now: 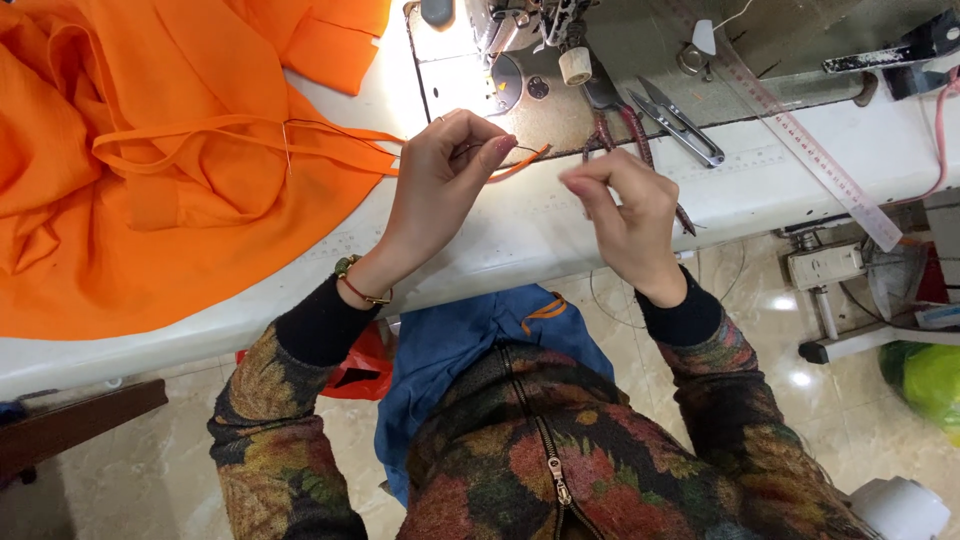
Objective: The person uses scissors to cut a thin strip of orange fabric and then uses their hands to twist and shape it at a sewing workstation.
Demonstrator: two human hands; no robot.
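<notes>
Two hands work above the white counter point(560, 215): left hand point(445, 170) pinches an orange strap point(300, 135) end; right hand point(625, 215), just beside, pinches closed, on what I cannot tell. Thread snips point(680, 125) lie beyond.

1. On the table point(560, 215): heap of cloth point(150, 170) at far left, sewing machine point(520, 50) at the back.
2. Right of the machine: thread snips point(680, 125), then a ruler point(810, 150) lying slantwise.
3. In front of the machine, above the table: left hand point(445, 165) and right hand point(625, 215), thin strap point(515, 165) between.
</notes>
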